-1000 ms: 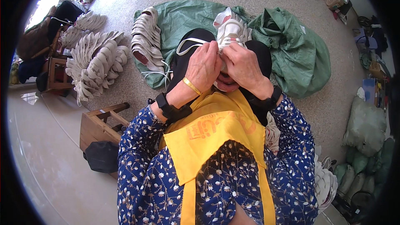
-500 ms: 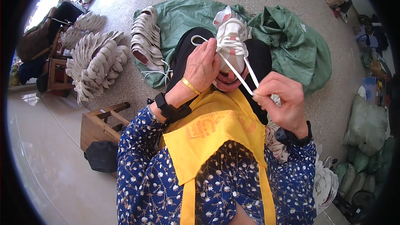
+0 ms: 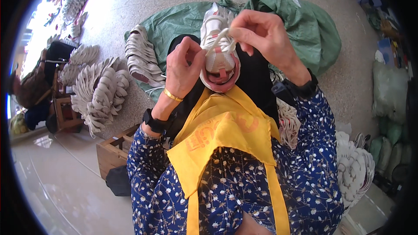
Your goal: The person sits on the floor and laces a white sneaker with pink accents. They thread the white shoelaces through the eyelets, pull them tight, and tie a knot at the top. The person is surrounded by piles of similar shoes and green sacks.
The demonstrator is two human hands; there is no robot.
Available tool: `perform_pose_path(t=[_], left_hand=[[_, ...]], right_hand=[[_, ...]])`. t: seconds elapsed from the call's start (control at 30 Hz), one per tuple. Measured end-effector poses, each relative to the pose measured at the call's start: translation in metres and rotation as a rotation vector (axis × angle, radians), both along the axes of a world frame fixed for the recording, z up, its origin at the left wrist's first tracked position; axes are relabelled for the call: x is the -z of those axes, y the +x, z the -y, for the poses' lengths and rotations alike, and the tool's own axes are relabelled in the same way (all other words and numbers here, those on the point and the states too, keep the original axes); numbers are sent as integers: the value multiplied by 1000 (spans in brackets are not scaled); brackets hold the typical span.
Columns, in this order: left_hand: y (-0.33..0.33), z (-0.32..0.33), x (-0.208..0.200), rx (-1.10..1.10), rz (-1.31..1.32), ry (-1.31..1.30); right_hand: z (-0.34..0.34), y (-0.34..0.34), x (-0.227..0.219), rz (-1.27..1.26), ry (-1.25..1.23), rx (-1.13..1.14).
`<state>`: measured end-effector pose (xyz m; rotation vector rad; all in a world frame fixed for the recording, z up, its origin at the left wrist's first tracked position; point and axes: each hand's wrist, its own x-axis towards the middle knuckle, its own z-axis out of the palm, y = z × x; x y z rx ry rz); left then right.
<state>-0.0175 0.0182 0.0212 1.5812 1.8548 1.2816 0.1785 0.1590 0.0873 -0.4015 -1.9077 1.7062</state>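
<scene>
A white sneaker [image 3: 216, 64] with pink trim rests between my knees, its pink-lined opening toward me and its toe pointing away. White shoelace [image 3: 221, 37] crosses its tongue and rises in a loop above it. On the shoe's left side, my left hand [image 3: 183, 66] pinches the lace between thumb and fingertips. Above the shoe's right side, my right hand [image 3: 266, 39] pinches another part of the lace, its other fingers curled. Part of the lacing is hidden behind the right fingers.
Green sacks [image 3: 305, 30] lie beyond my knees. A stacked row of pale shoe parts [image 3: 141, 56] stands on the left, beside a larger heap [image 3: 98, 93]. A wooden stool [image 3: 114, 154] is near my left elbow. More white pieces [image 3: 352, 165] pile up at right.
My right hand has moved up and away, from the near right to above the shoe. My left hand has shifted left and slightly nearer. The view has also shifted.
</scene>
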Motion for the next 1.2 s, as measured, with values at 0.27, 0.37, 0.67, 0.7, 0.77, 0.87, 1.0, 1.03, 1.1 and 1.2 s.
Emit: perform_pose_path(t=[0.27, 0.37, 0.67, 0.7, 0.77, 0.87, 1.0, 1.03, 1.1, 1.2], left_hand=[[16, -3, 0, 70, 161, 20], [18, -3, -4, 89, 190, -8], [-12, -10, -13, 130, 401, 22], [-14, -12, -12, 157, 371, -7], [-16, -21, -12, 315, 442, -66], [-26, -30, -15, 592, 481, -184], [-33, -39, -8, 663, 460, -248], [-33, -40, -1, 668, 486, -168], [-36, -39, 6, 597, 604, -138], [-34, -29, 0, 453, 677, -78]], right_hand=[[-1, -18, 2, -43, -46, -78], [2, -25, 4, -42, -39, -122], [-2, -23, 10, -120, -82, -125], [-1, -24, 11, -135, -71, -132], [0, -28, 8, -105, -69, -113], [3, -30, 4, -70, -94, -111], [-2, -25, 16, -48, -120, -50], [-3, -21, 19, -69, -136, -44], [-4, -14, 17, -100, -114, -64], [2, 3, 15, -109, -315, -63]])
